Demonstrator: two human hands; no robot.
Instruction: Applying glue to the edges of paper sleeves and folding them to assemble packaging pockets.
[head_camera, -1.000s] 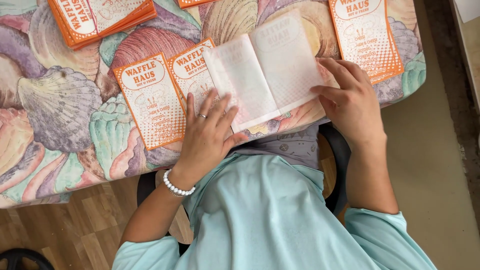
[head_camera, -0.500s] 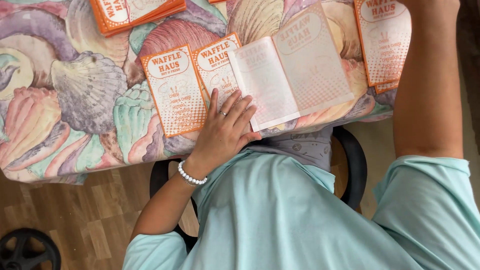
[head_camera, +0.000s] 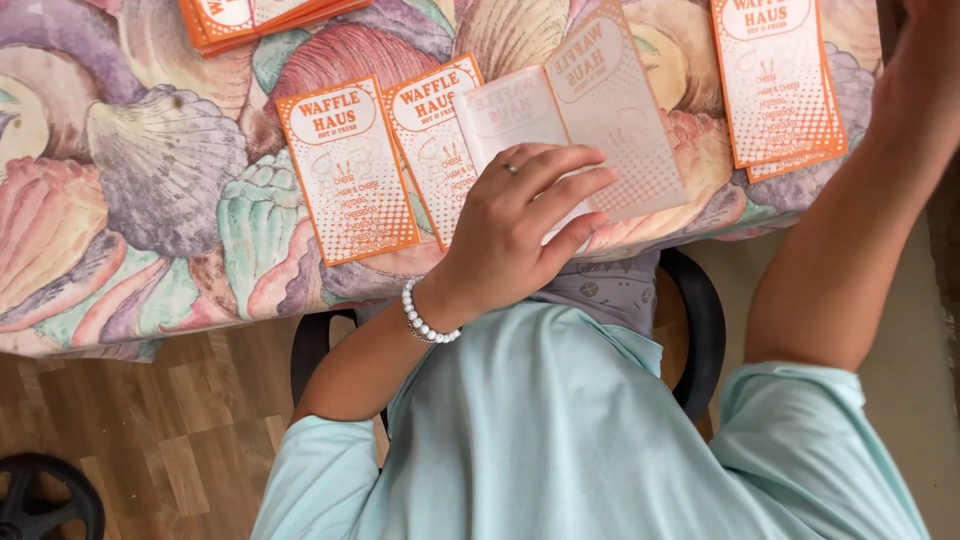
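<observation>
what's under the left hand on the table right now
The left hand presses flat on a pale unfolded leaflet, which lies on the shell-patterned tablecloth. The leaflet's near edge and whatever lies beneath the palm are covered.

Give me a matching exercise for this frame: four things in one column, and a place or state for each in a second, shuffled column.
Things:
1. left hand
2. right hand
3. bead bracelet
4. stack of orange leaflets

Places or states:
A. at the table's far edge, partly cut off by the frame
B. pressed flat on the pale folded sheet
C. raised off the table at the frame's right edge
D. around the left wrist

Pairs: 1-B, 2-C, 3-D, 4-A
</observation>
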